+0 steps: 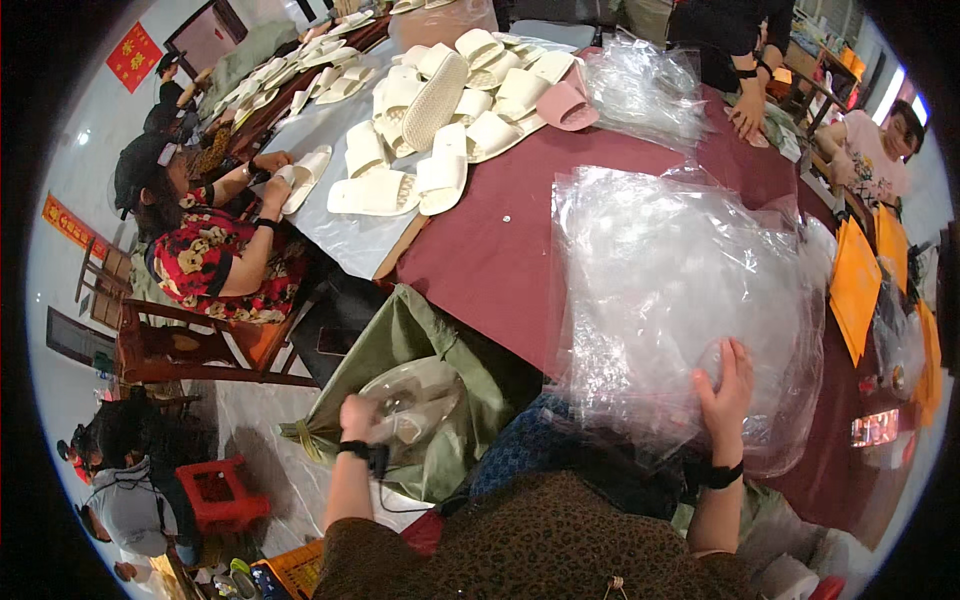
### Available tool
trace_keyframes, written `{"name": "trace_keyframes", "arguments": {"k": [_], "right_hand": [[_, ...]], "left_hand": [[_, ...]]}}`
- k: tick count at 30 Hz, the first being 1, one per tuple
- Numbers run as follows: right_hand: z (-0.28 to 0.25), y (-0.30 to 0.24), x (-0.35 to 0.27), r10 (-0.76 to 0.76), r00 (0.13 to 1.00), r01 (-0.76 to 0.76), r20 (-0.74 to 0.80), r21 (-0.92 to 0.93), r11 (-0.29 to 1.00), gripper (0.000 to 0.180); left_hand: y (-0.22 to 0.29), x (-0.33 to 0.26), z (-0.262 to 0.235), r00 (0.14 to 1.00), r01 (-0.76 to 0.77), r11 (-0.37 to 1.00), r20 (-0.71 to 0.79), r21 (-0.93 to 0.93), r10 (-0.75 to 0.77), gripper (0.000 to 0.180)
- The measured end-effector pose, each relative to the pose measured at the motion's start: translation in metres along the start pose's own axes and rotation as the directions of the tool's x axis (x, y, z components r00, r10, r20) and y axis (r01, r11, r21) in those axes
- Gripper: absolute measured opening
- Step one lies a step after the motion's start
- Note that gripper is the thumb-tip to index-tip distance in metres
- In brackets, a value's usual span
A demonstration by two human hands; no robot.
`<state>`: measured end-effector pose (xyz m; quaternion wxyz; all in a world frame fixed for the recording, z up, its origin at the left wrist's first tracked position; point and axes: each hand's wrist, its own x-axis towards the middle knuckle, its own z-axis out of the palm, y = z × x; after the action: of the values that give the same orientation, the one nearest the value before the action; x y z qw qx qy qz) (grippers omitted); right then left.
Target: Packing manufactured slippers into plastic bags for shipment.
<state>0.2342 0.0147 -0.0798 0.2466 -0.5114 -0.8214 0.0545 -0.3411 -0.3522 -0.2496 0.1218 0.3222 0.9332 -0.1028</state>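
My left hand point(359, 416) is closed at the edge of a clear plastic bag with pale slippers point(412, 405) inside. This bag is at the mouth of a green fabric sack point(345, 385) beside the table. Its outline is a little blurred, and my fingertips are partly hidden. Flat on a stack of clear plastic bags point(660, 270), my right hand point(726, 388) rests with its fingers stretched out. The stack lies on the dark red tabletop point(480, 250) in front of me.
Cream slippers point(435, 110) and a pink slipper point(567, 106) are heaped farther back, beside more clear bags point(645, 85). Orange envelopes point(855, 290) and a phone point(874, 428) lie at right. Co-workers sit or stand around; a wooden chair point(210, 345) and red stool point(222, 495) stand at left.
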Motion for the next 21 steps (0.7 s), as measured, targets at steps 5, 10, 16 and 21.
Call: {"name": "trace_keyframes", "arguments": {"k": [5, 10, 16, 21], "right_hand": [[-0.003, -0.006, 0.001, 0.014, 1.000, -0.014, -0.019, -0.005, 1.000, 0.058], [0.000, 0.011, -0.006, 0.025, 0.999, -0.027, -0.024, -0.086, 0.996, 0.063], [0.006, -0.009, 0.000, 0.025, 1.000, -0.025, -0.014, 0.019, 1.000, 0.064], [-0.004, 0.011, -0.007, 0.095, 0.995, -0.098, -0.042, -0.066, 0.993, 0.066]], "left_hand": [[0.148, 0.046, -0.033, 0.950, -0.058, 0.945, -0.308, -0.323, -0.046, 0.021], [0.216, 0.081, 0.000, 0.959, -0.273, 0.961, 0.061, -0.053, 0.276, 0.026], [0.140, 0.109, 0.028, 0.941, -0.314, 0.925, 0.195, 0.213, 0.275, 0.052], [0.204, 0.065, -0.186, 0.872, -0.434, 0.901, 0.245, -0.010, 0.423, 0.048]]}}
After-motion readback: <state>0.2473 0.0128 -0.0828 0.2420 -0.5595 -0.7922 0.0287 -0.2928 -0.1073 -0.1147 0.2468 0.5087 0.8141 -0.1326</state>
